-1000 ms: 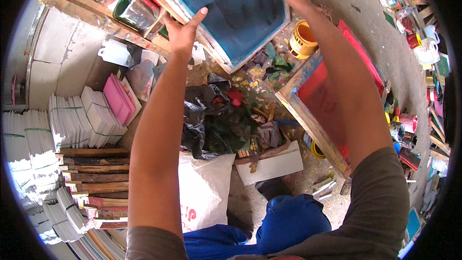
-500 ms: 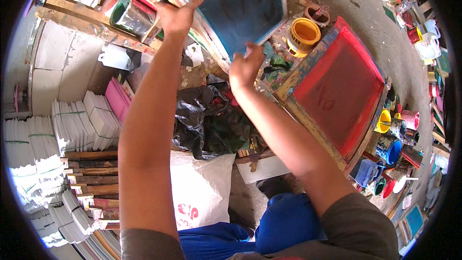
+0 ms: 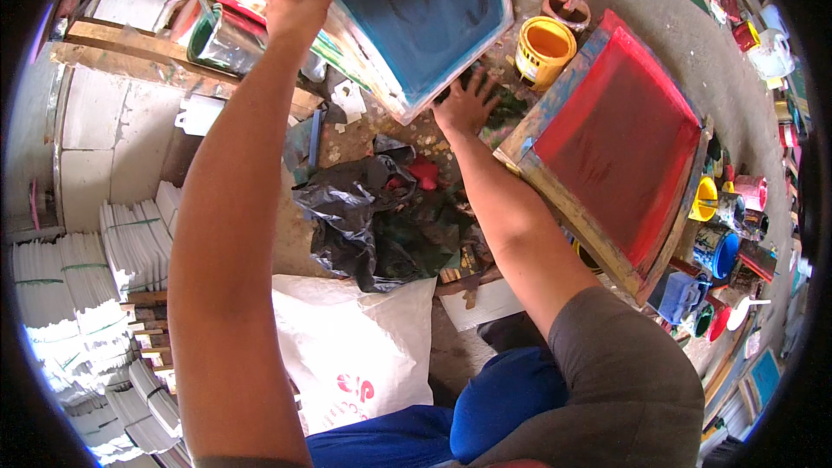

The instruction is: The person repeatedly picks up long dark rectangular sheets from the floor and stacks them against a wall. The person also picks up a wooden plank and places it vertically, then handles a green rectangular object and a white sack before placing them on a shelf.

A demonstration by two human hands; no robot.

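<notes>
Since a moment ago, right hand (image 3: 468,104) has dropped from the blue screen (image 3: 407,9) and now lies open, fingers spread, on the littered ground under its lower edge. Farther up, left hand (image 3: 299,9) grips the frame's left rim, holding it tilted. Best to keep that grip firm, clear of the yellow pot (image 3: 542,50) and red screen (image 3: 620,143).

Bare forearms, short sleeves

Grey short sleeve on the right arm — blue trousers below; left hand (image 3: 299,9) and right hand (image 3: 468,104) ungloved.
</notes>
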